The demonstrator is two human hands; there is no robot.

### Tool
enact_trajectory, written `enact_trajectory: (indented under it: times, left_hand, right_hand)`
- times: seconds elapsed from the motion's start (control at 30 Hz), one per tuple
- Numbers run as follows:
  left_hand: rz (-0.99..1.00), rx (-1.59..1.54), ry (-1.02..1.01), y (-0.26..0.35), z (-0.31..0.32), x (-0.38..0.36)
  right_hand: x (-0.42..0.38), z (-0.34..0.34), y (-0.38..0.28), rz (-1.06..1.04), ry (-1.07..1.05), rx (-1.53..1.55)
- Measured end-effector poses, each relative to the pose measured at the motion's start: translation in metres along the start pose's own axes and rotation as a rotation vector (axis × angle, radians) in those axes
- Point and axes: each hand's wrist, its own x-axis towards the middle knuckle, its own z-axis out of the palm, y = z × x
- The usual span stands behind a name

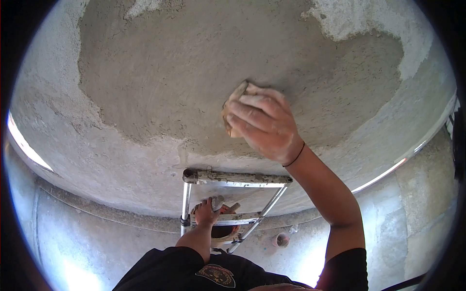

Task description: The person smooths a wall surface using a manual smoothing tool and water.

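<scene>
Pressed against the wet grey plaster (pixel 194 63) of the wall, a tan sponge or cloth (pixel 233 109) sits in my right hand (pixel 264 121), whose fingers are wrapped round it. Lower down, my left hand (pixel 206 213) is at a rung of the metal ladder (pixel 233 178), beside a bucket (pixel 224 232) seen behind the rungs. A pale rounded thing (pixel 218 201) lies at its fingers; whether the hand grips it or the ladder is not clear.
Paler rough wall (pixel 53 92) surrounds the darker plaster patch. The ladder stands between my body and the wall. On the concrete floor (pixel 388 213) below is a small round container (pixel 281 239). Bright light falls on the floor at both sides.
</scene>
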Motion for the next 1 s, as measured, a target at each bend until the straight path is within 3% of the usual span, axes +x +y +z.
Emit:
enact_trajectory:
  times: [0.13, 0.2, 0.3, 0.43, 0.83, 1.0]
  left_hand:
    - [-0.007, 0.039, -0.001, -0.003, 0.005, 0.004]
    - [-0.001, 0.033, 0.012, -0.003, 0.005, 0.001]
    - [0.000, 0.030, 0.009, -0.001, 0.001, 0.003]
    - [0.010, 0.037, 0.016, -0.002, 0.002, 0.002]
    - [-0.014, 0.030, -0.012, -0.002, 0.002, 0.003]
    - [0.018, 0.068, 0.029, -0.005, 0.008, 0.004]
  right_hand:
    - [0.018, -0.030, 0.013, 0.046, 0.078, -0.082]
    - [0.037, -0.047, 0.026, 0.183, 0.306, -0.229]
    - [0.041, -0.059, 0.023, 0.245, 0.147, -0.374]
    - [0.033, -0.048, 0.026, 0.196, 0.198, -0.404]
    - [0.036, -0.061, 0.023, 0.204, 0.094, -0.367]
    - [0.037, -0.048, 0.032, 0.167, 0.179, -0.340]
